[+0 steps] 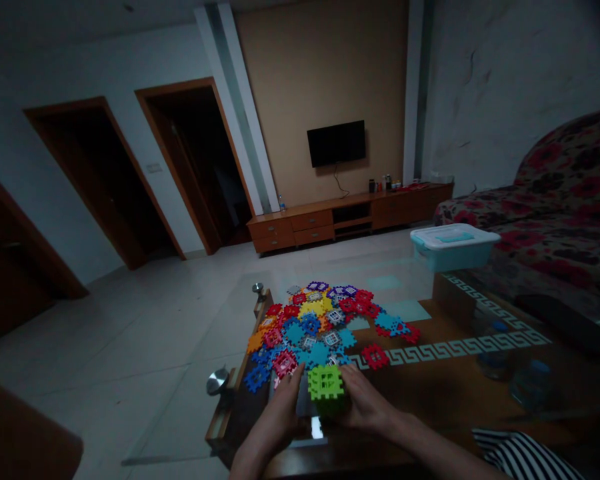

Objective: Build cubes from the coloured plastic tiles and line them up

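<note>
**Green block at your right hand, heap of pieces just beyond**

Your right hand (pixel 363 399) has the green block (pixel 325 382) by its right side, grip pinching it, thumb near the upper edge; the fingers lower down are in shadow. The block's window-patterned face is in view, at the near end of the desk (pixel 420 393).

Your left hand (pixel 286 397) is just beside the block's left side, narrow gap between thumb and block. Can't tell how the left grip stands, fingers mostly hidden.

Just past both hands: heap of interlocking pieces (pixel 319 353), blue, red, orange, yellow, purple, white, spread across the desk. One red piece (pixel 375 356) lies at the heap's right edge.

Lidded turquoise box (pixel 455 253) is near the desk's far right end. Two blue-capped bottles (pixel 533 387) show to your right; can't tell if on or under the glass.
</note>
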Action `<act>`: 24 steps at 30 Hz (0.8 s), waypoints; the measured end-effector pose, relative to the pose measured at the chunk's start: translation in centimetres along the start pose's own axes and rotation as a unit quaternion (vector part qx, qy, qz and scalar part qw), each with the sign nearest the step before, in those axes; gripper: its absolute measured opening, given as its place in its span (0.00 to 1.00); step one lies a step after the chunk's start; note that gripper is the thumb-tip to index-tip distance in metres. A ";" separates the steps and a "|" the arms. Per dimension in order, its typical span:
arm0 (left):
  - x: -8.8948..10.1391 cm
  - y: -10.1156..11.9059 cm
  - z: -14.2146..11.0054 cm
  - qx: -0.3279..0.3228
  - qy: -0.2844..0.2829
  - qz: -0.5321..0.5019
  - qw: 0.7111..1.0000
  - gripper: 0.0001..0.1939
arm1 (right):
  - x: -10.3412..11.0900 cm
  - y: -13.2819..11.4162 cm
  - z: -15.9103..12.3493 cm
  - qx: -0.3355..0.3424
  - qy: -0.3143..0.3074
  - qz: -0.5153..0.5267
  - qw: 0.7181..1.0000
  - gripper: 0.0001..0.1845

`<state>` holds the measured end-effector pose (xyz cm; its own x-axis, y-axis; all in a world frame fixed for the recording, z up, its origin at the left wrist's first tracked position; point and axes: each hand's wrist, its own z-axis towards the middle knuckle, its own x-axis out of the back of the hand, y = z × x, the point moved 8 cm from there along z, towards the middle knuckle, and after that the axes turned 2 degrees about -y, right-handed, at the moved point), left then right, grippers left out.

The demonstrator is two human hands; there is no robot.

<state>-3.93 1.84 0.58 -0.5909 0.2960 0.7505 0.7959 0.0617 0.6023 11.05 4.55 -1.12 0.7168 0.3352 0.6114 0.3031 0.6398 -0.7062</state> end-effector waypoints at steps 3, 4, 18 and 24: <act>-0.5 0.4 0.3 0.019 0.000 -0.051 0.999 0.54 | 0.1 0.1 0.1 -0.002 0.005 0.001 1.000 0.29; -1.0 0.8 0.4 0.018 -0.006 -0.095 0.995 0.54 | 0.1 0.1 0.2 -0.004 0.005 0.004 1.000 0.29; -5.6 0.8 2.9 0.102 0.025 -0.512 0.853 0.44 | 1.9 0.6 0.3 -0.043 0.022 0.028 0.998 0.37; -5.6 1.5 2.7 0.071 0.033 -0.510 0.857 0.41 | 2.0 0.5 0.0 -0.016 0.001 0.040 0.999 0.31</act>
<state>0.95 2.88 -3.50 -0.9910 -0.0353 -0.1295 -0.1332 0.3723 0.9185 12.60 5.54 -0.23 0.7407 0.3831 0.5519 0.2654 0.5879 -0.7642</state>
